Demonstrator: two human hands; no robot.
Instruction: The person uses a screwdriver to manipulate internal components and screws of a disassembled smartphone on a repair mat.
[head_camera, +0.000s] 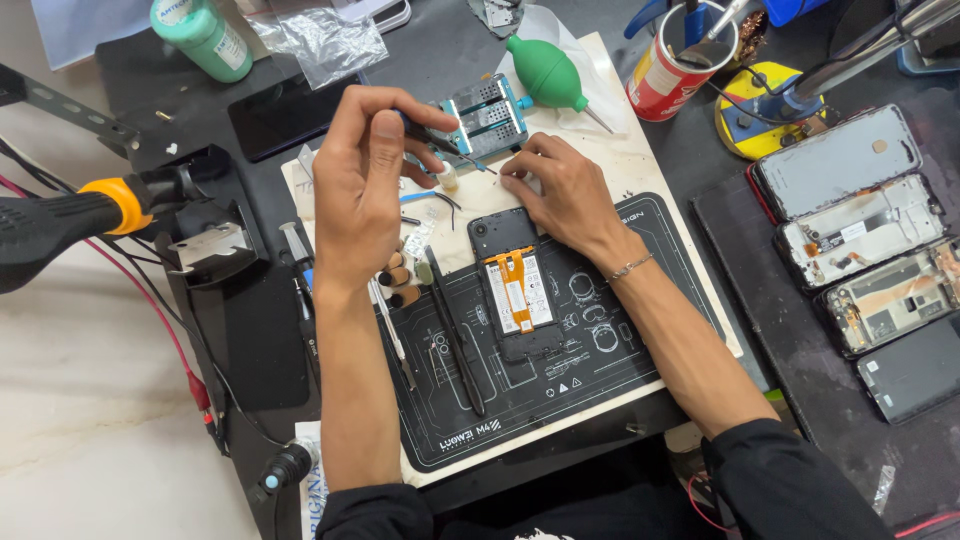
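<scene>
A black work mat (600, 360) is spread on the bench, and an opened phone (515, 290) is laid on it, back up, just under the right hand (560, 190). The fingers of that hand are curled and pressed down above the phone's top edge. Tweezers (440, 140) are pinched in the closed fingers of the left hand (365, 180), tips beside a small blue clamp (485, 112).
</scene>
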